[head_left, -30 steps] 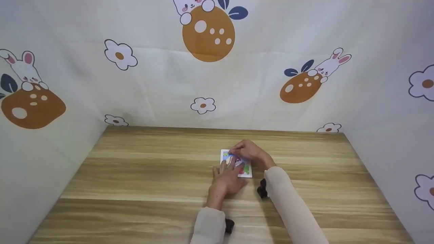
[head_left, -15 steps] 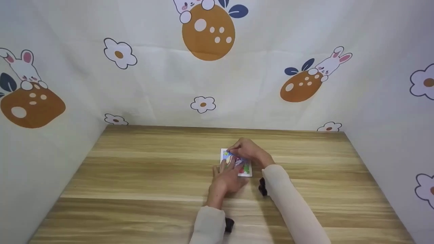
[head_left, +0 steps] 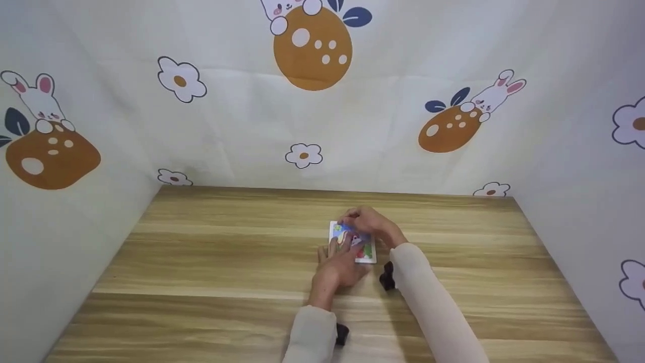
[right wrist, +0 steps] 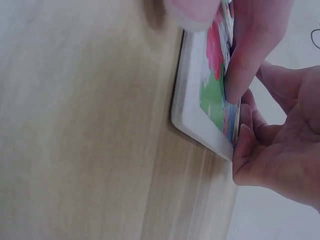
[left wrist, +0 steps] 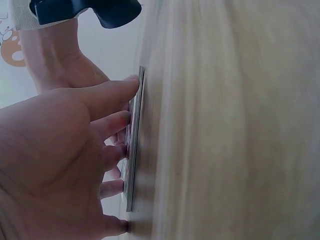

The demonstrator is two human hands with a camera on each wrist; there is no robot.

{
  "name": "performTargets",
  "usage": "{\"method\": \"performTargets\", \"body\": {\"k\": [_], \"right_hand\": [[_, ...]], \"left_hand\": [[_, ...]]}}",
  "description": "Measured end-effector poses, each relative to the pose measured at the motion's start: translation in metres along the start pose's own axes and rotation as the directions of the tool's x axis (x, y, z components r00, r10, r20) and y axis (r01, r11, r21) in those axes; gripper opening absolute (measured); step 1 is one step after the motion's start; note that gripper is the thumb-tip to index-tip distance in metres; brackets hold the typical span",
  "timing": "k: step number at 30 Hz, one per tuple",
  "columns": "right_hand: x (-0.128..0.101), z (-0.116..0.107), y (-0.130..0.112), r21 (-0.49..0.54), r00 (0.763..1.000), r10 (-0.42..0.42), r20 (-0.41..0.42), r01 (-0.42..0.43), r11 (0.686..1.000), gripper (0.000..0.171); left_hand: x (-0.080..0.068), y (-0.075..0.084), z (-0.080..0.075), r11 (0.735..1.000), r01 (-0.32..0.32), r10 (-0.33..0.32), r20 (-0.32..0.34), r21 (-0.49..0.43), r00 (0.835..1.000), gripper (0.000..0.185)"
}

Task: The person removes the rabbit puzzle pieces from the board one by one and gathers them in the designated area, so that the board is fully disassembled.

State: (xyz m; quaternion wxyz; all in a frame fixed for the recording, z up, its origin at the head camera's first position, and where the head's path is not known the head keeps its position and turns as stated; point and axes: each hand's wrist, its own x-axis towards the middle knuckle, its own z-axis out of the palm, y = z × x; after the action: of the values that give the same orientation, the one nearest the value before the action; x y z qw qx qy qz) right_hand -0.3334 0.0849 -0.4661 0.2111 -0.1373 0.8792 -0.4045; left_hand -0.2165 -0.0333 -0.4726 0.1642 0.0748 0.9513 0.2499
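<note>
The picture board (head_left: 367,252) lies flat toward our desk's (head_left: 201,252) far edge. Our left hand (head_left: 340,267) rests on it, fingers spread; our right hand (head_left: 372,223) curls at its far side, whether pinching anything we cannot tell. It seems finished where uncovered; anything left is hidden.

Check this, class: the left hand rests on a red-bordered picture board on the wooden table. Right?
Not quite: the left hand rests on a picture board on the wooden table, but the border is white, as the right wrist view shows.
</note>
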Motion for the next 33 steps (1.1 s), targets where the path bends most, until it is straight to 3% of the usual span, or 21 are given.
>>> {"method": "performTargets", "body": {"k": [9, 19, 25, 33], "right_hand": [[-0.001, 0.003, -0.002, 0.015, 0.997, -0.07, -0.042, 0.071, 0.997, 0.018], [-0.001, 0.007, -0.003, 0.091, 0.991, -0.042, -0.131, 0.054, 0.994, 0.012], [-0.007, -0.011, 0.007, 0.146, 0.989, 0.0, -0.147, 0.021, 0.989, 0.016], [-0.021, -0.043, 0.025, 0.064, 0.985, 0.005, -0.175, 0.006, 0.998, 0.018]], "left_hand": [[0.001, -0.002, 0.0, 1.0, 0.002, -0.002, -0.001, 0.023, 1.0, 0.063], [0.002, -0.001, 0.001, 1.0, -0.003, 0.003, 0.0, 0.031, 1.0, 0.064], [0.003, -0.001, 0.002, 1.0, 0.013, -0.013, 0.01, 0.018, 1.0, 0.064], [0.002, -0.001, 0.0, 1.0, 0.006, -0.006, 0.008, 0.015, 1.0, 0.063]]}}
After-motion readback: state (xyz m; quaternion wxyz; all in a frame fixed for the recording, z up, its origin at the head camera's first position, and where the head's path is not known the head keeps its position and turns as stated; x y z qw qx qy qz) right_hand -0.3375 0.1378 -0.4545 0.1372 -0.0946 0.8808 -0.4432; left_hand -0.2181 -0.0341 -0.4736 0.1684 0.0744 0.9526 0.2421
